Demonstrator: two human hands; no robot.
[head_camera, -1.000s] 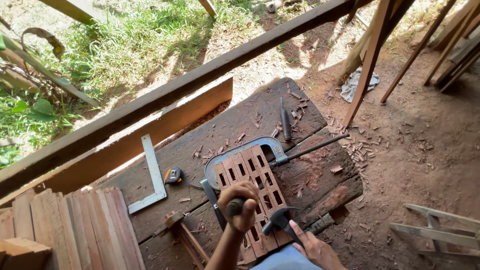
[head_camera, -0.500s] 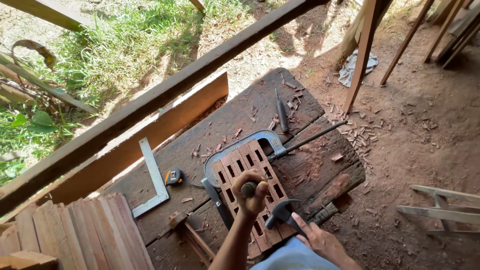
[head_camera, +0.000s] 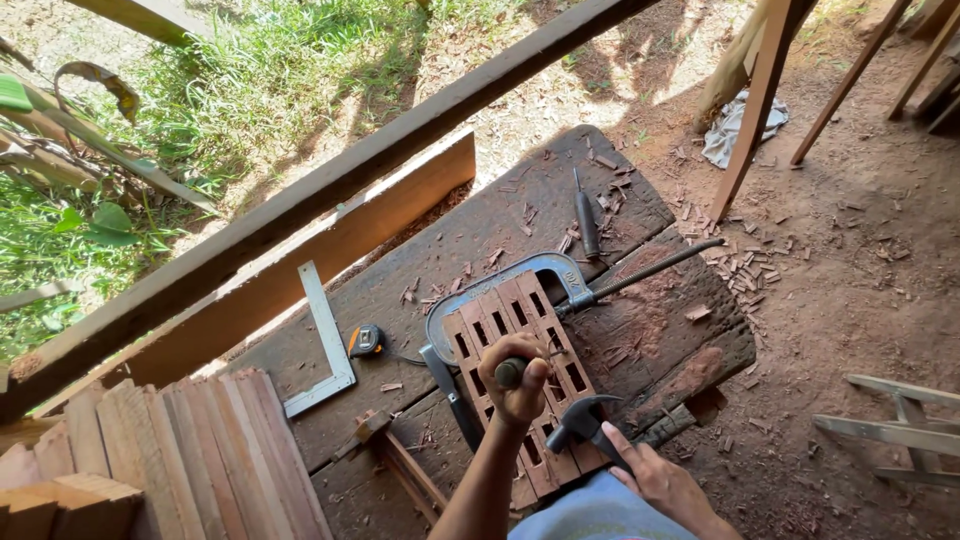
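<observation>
My left hand (head_camera: 521, 380) is closed around the round handle of a chisel (head_camera: 509, 372), held upright over a set of reddish wooden slats with rectangular mortise holes (head_camera: 500, 325). My right hand (head_camera: 657, 480) grips a dark-headed hammer (head_camera: 583, 419), its head a little to the right of the chisel handle and apart from it. A grey C-clamp (head_camera: 545, 268) presses the slats onto the dark wooden workbench (head_camera: 420, 260), its long screw rod (head_camera: 655, 268) sticking out to the right.
On the bench lie a steel square (head_camera: 325, 345), a yellow tape measure (head_camera: 366, 340), a second chisel (head_camera: 587, 225) and wood chips. Stacked reddish boards (head_camera: 190, 460) stand at the lower left. A thick beam (head_camera: 330, 185) crosses diagonally; posts (head_camera: 760, 90) rise at right.
The view has shifted a little. My left hand stays on the chisel over the slats; the hammer remains beside it in my right hand.
</observation>
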